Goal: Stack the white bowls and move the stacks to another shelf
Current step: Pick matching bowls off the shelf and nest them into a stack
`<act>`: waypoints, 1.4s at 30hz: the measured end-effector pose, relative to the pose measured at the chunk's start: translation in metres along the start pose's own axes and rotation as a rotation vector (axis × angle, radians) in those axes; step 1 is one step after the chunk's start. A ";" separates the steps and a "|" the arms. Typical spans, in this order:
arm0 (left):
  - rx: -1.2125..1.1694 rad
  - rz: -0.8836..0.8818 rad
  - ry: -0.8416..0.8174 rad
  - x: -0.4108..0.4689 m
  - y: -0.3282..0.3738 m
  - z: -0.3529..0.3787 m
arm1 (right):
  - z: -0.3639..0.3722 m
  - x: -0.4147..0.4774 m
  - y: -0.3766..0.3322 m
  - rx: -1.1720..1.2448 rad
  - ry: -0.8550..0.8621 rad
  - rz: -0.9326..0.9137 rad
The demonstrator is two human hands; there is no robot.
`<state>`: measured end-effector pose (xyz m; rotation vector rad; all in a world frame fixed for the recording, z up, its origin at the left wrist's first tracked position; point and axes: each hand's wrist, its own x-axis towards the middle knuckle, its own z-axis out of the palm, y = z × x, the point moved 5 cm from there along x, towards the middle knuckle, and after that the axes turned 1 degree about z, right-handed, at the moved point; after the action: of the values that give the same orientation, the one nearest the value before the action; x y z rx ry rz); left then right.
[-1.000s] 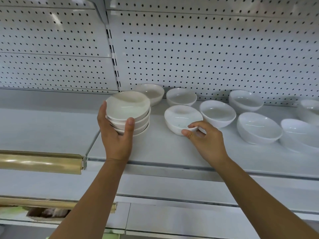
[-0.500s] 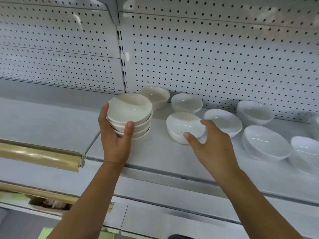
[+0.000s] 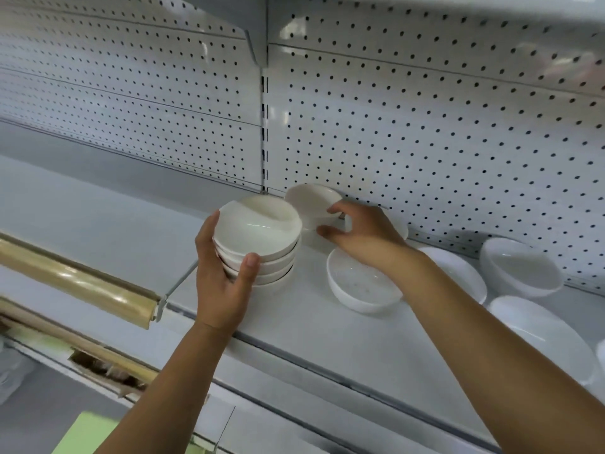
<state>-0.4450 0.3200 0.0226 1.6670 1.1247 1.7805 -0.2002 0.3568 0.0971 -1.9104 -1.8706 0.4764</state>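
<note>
Stack of white bowls (image 3: pixel 258 237) clasped in left hand (image 3: pixel 222 283), tilted bowl (image 3: pixel 311 203) — just behind stack, near pegboard (image 3: pixel 425 142) — pinched in right hand (image 3: pixel 363 234).

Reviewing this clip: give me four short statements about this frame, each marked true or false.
1. The left hand grips a stack of bowls. True.
2. Single white bowls sit on the shelf to the right of the stack. True.
3. The right hand lies flat and empty on the shelf. False: it grips a cream bowl near the pegboard.
4. The stack stands inside a basket. False: there is no basket; the left hand holds it at the shelf.
</note>
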 end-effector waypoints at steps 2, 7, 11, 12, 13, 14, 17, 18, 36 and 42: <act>0.004 -0.016 -0.001 0.000 -0.002 0.000 | 0.008 0.018 -0.002 -0.025 -0.041 -0.081; -0.017 -0.068 -0.034 -0.001 -0.004 0.003 | 0.021 0.059 0.006 -0.085 -0.063 -0.138; -0.007 -0.073 -0.054 -0.001 -0.005 0.006 | 0.026 0.078 0.016 -0.168 -0.161 -0.154; -0.001 -0.074 -0.052 -0.002 -0.005 0.005 | 0.027 0.080 0.018 -0.176 -0.165 -0.160; 0.000 -0.077 -0.051 -0.003 -0.005 0.005 | 0.027 0.082 0.019 -0.172 -0.162 -0.162; -0.001 -0.085 -0.050 -0.004 -0.006 0.005 | 0.027 0.083 0.021 -0.159 -0.152 -0.165; -0.013 -0.102 -0.045 -0.005 -0.006 0.004 | 0.028 0.086 0.024 -0.134 -0.126 -0.177; -0.015 -0.100 -0.043 -0.005 -0.005 0.004 | 0.029 0.086 0.025 -0.130 -0.119 -0.179; 0.071 -0.102 0.009 -0.004 0.003 0.002 | -0.024 0.052 0.009 0.286 0.268 -0.360; 0.061 -0.089 0.008 -0.003 0.008 0.002 | -0.051 0.013 -0.031 0.347 0.391 -0.610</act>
<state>-0.4410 0.3137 0.0269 1.6197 1.2480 1.7147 -0.1999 0.3669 0.1571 -1.0447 -1.8330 0.1902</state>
